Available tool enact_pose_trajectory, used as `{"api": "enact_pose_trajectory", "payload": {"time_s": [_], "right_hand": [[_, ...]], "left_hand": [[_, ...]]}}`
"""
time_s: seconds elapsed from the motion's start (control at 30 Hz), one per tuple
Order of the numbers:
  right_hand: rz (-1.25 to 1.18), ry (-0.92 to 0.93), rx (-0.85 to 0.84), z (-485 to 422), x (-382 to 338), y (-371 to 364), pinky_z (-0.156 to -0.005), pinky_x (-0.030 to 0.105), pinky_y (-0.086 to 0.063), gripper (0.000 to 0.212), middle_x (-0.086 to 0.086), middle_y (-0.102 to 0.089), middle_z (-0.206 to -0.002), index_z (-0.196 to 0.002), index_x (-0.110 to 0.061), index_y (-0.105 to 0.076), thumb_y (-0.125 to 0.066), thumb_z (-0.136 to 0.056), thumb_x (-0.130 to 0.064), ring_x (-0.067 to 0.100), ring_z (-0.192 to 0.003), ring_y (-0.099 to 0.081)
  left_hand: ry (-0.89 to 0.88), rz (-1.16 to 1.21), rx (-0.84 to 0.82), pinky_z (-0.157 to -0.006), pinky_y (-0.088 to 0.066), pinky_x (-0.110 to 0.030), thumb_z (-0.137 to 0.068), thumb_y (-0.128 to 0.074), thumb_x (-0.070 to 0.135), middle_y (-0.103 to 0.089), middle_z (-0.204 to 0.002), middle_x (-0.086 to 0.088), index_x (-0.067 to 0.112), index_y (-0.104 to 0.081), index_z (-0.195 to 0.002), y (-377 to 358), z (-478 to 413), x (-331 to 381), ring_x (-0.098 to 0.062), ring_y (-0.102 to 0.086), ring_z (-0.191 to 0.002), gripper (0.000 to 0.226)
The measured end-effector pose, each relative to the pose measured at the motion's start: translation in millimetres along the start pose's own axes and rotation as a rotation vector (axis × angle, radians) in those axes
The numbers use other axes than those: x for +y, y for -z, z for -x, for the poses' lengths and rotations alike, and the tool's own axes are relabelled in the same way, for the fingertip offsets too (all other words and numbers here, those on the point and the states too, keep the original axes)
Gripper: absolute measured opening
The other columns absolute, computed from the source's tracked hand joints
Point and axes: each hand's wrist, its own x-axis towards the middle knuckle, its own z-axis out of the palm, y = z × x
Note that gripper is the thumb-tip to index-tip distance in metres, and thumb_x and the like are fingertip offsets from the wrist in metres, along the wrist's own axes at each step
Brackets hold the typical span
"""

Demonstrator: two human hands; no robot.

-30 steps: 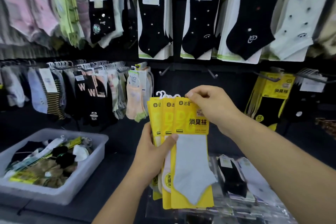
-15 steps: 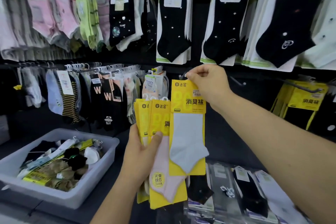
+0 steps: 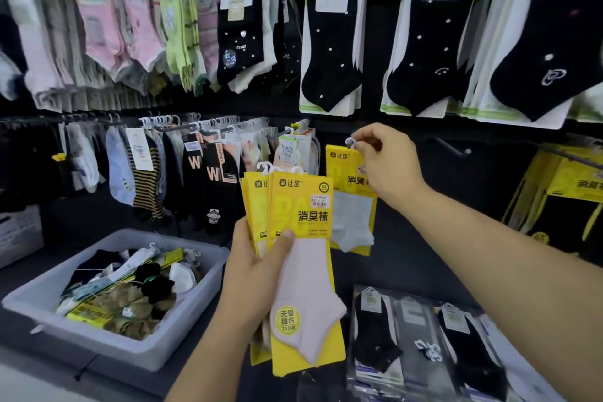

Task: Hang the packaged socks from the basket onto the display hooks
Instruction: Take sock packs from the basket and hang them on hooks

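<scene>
My left hand (image 3: 257,268) grips a fanned stack of yellow sock packs (image 3: 303,215); the front one holds a pale pink sock. My right hand (image 3: 386,160) pinches the top of a single yellow pack with a white sock (image 3: 350,222) by its white hanger loop, held up against the dark display wall. A bare display hook (image 3: 452,145) sticks out to the right of that hand. The grey basket (image 3: 156,349) at lower left holds several more packaged socks.
Rows of hung socks fill the wall above and to the left. Yellow packs (image 3: 574,179) hang on a hook at far right. Clear-wrapped black socks (image 3: 424,336) lie flat on the shelf at lower right.
My right hand has carried the white-sock pack up and to the right, away from the stack. The pink-sock pack now fronts the stack in my left hand.
</scene>
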Motion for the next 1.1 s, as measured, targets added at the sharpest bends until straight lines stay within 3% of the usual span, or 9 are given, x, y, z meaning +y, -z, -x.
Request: {"api": "enact_pose_trajectory", "payload": {"time_s": [0.13,0.2,0.27,0.37,0.47,0.57,0.77,0.93,1.1], "right_hand": [[0.133,0.093,0.075,15,-7,4,-0.087,0.027,-0.047,0.029,-0.015,-0.063,-0.097,-0.126,-0.023,-0.062,-0.055,-0.099,-0.012,0.011,-0.110,-0.052],[0.144,0.167,0.160,29,-15,4,-0.092,0.035,-0.047,0.020,-0.015,-0.058,-0.098,-0.119,-0.021,-0.061,-0.056,-0.099,-0.020,0.012,-0.108,-0.051],[0.064,0.147,0.161,44,-24,1,-0.084,0.036,-0.050,0.012,-0.012,-0.058,-0.095,-0.102,-0.022,-0.061,-0.058,-0.098,-0.033,0.010,-0.096,-0.054],[-0.160,-0.055,-0.067,59,-33,-4,-0.063,0.019,-0.051,0.024,-0.015,-0.060,-0.079,-0.092,-0.025,-0.062,-0.070,-0.088,-0.048,-0.001,-0.070,-0.057],[-0.299,-0.184,-0.157,63,-31,-2,-0.063,0.030,-0.059,0.022,0.003,-0.067,-0.087,-0.098,-0.024,-0.063,-0.079,-0.086,-0.031,0.003,-0.063,-0.067],[-0.361,-0.254,-0.157,60,-27,5,-0.058,0.027,-0.059,0.019,0.022,-0.067,-0.101,-0.100,-0.021,-0.064,-0.078,-0.088,-0.024,0.004,-0.063,-0.069],[-0.333,-0.219,-0.071,53,-22,18,-0.065,0.025,-0.059,0.009,-0.003,-0.074,-0.092,-0.094,-0.030,-0.070,-0.076,-0.089,-0.026,0.008,-0.080,-0.072],[-0.341,-0.161,0.035,44,-27,24,-0.057,0.016,-0.052,0.008,-0.005,-0.073,-0.085,-0.090,-0.033,-0.071,-0.074,-0.091,-0.026,0.003,-0.075,-0.069],[-0.321,-0.172,0.048,33,-29,29,-0.056,0.016,-0.052,0.007,-0.005,-0.074,-0.086,-0.091,-0.033,-0.070,-0.073,-0.091,-0.027,0.004,-0.076,-0.070]], "left_hand": [[0.048,0.131,-0.025,-0.065,-0.060,-0.019,-0.084,-0.077,0.047,-0.080,-0.106,0.015,0.036,-0.061,-0.118,-6,3,6,-0.008,-0.079,-0.092,0.040],[0.064,0.154,-0.027,-0.067,-0.062,-0.021,-0.082,-0.081,0.051,-0.080,-0.108,0.012,0.041,-0.063,-0.115,-9,4,7,-0.010,-0.079,-0.094,0.038],[0.060,0.158,-0.035,-0.068,-0.062,-0.022,-0.083,-0.082,0.052,-0.080,-0.108,0.012,0.048,-0.065,-0.106,-14,5,9,-0.010,-0.079,-0.095,0.029],[0.041,0.123,-0.026,-0.067,-0.062,-0.022,-0.074,-0.083,0.061,-0.080,-0.105,0.014,0.053,-0.063,-0.100,-20,5,8,-0.009,-0.079,-0.093,0.034],[0.018,0.120,0.001,-0.064,-0.061,-0.022,-0.061,-0.085,0.062,-0.080,-0.100,0.012,0.045,-0.063,-0.104,-25,4,7,-0.009,-0.079,-0.087,0.052],[0.037,0.157,-0.004,-0.063,-0.061,-0.020,-0.060,-0.094,0.064,-0.080,-0.099,0.013,0.034,-0.061,-0.113,-29,6,10,-0.008,-0.079,-0.087,0.069],[0.054,0.115,-0.012,-0.068,-0.060,-0.019,-0.071,-0.074,0.067,-0.078,-0.108,0.022,0.043,-0.060,-0.115,-28,9,9,0.000,-0.076,-0.095,0.051],[0.034,0.038,0.005,-0.077,-0.055,-0.027,-0.077,-0.074,0.061,-0.078,-0.105,0.022,0.057,-0.060,-0.100,-22,8,7,0.002,-0.075,-0.093,0.028],[0.030,-0.008,0.026,-0.080,-0.056,-0.033,-0.089,-0.077,0.049,-0.078,-0.104,0.021,0.059,-0.060,-0.097,-13,6,5,0.000,-0.076,-0.093,0.022]]}}
